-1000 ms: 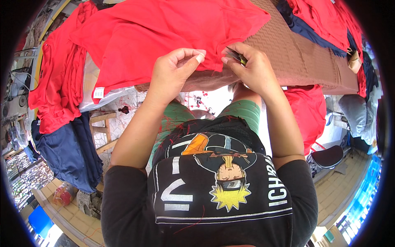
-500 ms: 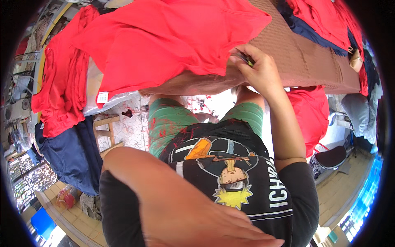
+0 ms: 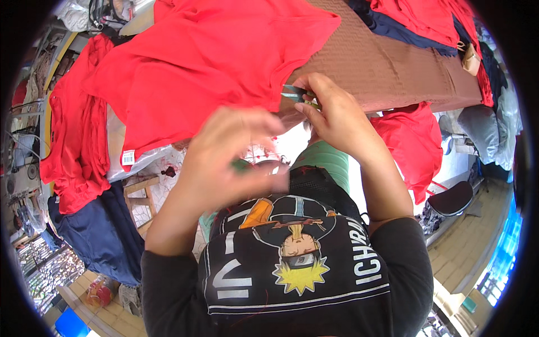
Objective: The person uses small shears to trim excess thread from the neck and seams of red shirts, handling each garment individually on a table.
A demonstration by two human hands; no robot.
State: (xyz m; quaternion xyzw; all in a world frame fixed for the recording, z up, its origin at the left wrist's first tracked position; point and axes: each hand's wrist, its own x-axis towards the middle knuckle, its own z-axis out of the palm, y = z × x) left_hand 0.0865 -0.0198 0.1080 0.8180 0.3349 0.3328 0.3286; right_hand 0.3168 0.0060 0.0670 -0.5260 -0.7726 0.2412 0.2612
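Observation:
A red garment [image 3: 208, 73] lies spread on the brown table [image 3: 393, 67], its hem hanging over the near edge. My right hand [image 3: 337, 121] is at that edge, fingers closed on a small metal tool [image 3: 295, 92] that touches the red cloth. My left hand [image 3: 236, 157] is raised in front of my chest, below the hem. It is blurred by motion, fingers curled, and what it holds cannot be made out. My black printed shirt [image 3: 292, 269] fills the lower middle.
More red garments [image 3: 73, 140] and a navy one [image 3: 95, 236] hang off the table's left end. Red and navy pieces [image 3: 415, 22] are piled at the far right. A red garment [image 3: 412, 140] hangs under the table; a dark stool [image 3: 455, 197] stands to the right.
My left hand let go of the hem, swung down close to the camera, and has risen again below the hem. My right hand stayed at the table edge with the tool.

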